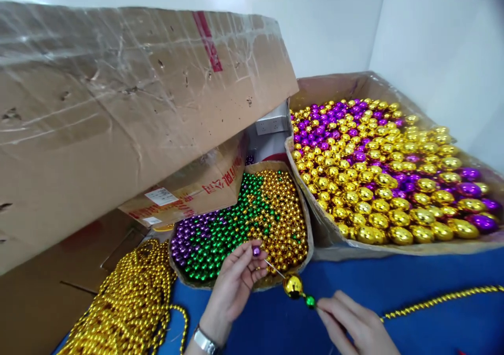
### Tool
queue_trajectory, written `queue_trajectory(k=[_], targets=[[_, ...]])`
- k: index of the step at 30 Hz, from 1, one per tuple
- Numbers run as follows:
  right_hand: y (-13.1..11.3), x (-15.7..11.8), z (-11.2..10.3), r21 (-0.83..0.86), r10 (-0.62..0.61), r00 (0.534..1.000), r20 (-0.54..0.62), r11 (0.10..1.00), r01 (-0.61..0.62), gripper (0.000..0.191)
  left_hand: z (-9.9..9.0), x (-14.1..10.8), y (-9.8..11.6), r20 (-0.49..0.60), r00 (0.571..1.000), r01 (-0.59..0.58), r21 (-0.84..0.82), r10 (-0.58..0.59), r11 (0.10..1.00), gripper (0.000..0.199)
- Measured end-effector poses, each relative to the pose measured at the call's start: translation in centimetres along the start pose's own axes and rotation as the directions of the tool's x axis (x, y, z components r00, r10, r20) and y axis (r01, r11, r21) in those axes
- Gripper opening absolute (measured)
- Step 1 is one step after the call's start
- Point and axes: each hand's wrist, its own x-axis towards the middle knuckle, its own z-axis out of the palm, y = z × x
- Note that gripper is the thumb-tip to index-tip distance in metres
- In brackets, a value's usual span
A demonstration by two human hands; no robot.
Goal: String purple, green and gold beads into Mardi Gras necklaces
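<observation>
My left hand [240, 276] is closed, pinching a small shiny purple bead [256, 251] between its fingertips. A thin straight needle-like wire [274, 269] runs from these fingers into a large gold ball [293, 286]. Just beyond the gold ball, a smaller green bead [311, 302] is on the same line. My right hand [354, 323] is closed with its fingertips at the green bead's far side, gripping the beaded strand's end. A string of small gold beads [437, 299] emerges behind the right hand; whether it joins the held strand is hidden.
An open box of purple, green and gold beads [281, 208] stands behind my left hand. A larger carton of gold and purple balls [388, 174] is at right. Gold bead strands [122, 302] lie at left, below a big cardboard flap [129, 97]. The table [252, 326] is blue.
</observation>
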Motion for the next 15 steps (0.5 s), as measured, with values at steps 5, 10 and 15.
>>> queue_trajectory(k=[5, 10, 15], targets=[[-0.1, -0.2, -0.2, 0.008, 0.006, 1.000, -0.013, 1.000, -0.006, 0.034, 0.8, -0.4, -0.7, 0.014, 1.000, 0.017, -0.026, -0.017, 1.000, 0.015], [-0.3, -0.1, -0.2, 0.026, 0.002, 1.000, -0.025, 1.000, -0.002, 0.032, 1.2, -0.8, -0.9, 0.028, 1.000, 0.007, -0.032, -0.006, 0.999, 0.014], [0.0, -0.5, -0.2, 0.024, 0.011, 1.000, 0.022, 1.000, -0.012, 0.028, 1.5, -1.3, -1.0, 0.002, 0.998, -0.055, 0.077, 0.055, 0.995, 0.017]])
